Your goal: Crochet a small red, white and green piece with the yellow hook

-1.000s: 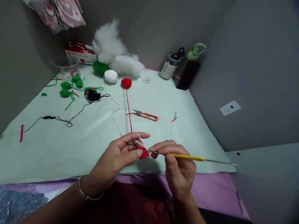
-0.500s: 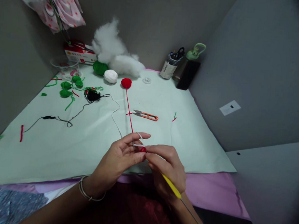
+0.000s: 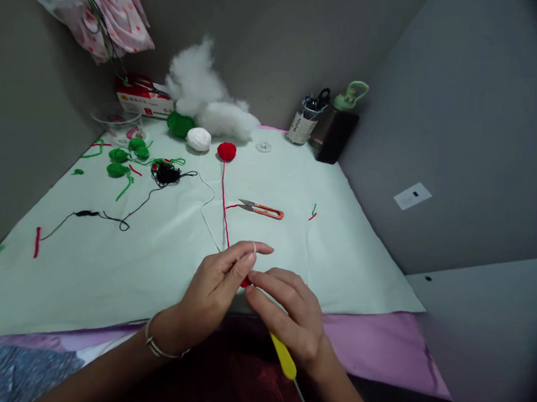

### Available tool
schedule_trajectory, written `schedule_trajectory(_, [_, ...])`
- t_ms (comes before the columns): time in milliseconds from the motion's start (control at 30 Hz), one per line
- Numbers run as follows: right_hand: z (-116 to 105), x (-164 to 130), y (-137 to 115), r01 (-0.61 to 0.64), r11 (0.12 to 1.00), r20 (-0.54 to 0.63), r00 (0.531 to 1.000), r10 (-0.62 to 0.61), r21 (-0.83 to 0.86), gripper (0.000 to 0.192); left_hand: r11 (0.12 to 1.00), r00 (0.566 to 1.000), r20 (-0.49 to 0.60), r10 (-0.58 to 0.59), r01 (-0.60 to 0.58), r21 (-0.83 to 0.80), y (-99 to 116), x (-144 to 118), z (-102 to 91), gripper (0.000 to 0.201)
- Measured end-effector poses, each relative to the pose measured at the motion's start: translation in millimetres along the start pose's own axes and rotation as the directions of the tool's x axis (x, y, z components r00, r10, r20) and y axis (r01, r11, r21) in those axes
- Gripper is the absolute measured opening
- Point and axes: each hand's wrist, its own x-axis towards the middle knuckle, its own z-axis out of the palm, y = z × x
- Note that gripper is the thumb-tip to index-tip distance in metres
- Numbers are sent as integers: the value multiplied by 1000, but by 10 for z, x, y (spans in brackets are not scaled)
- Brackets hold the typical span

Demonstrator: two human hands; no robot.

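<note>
Two hands meet at a small red piece (image 3: pixel 246 282), mostly hidden by your fingers. Your left hand (image 3: pixel 215 293) grips it, white yarn (image 3: pixel 254 247) looped over the index finger; your right hand (image 3: pixel 294 314) touches it and holds a yellow-handled hook (image 3: pixel 284 358). Beyond, orange snips (image 3: pixel 256 208) lie beside the red strand (image 3: pixel 224 191) leading to a red ball (image 3: pixel 226 151), near a white ball (image 3: pixel 198 139) and fluffy stuffing (image 3: pixel 226 118).

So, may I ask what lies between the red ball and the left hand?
Head view: a red strand, passing a red snippet, runs from the red ball to the left hand.
</note>
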Motion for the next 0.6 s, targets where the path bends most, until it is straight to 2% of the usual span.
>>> schedule_trajectory(100, [0,-17,7,-6,1000,-6,1000,6,-26,20,993,995,-43,93,-90,76,-19,-29,9,31])
schedule_trajectory(233, [-6,-67,-12,-56,998,-15,998,56,-21,24,984,982,-99,162,-152,93,-33,-66,9,29])
schedule_trajectory(367, [23,-117,-34,-145,989,-77,987,144,1,34,980,972,-134,193,-185,68,-47,-59,9,24])
schedule_trajectory(533, [60,-147,-28,-160,987,-102,982,161,16,34,971,961,-139,238,-233,50,-58,-68,4,21])
schedule_trajectory(600, [60,-153,-26,-158,987,-106,981,161,35,34,975,965,-140,221,-220,27,-62,-91,9,20])
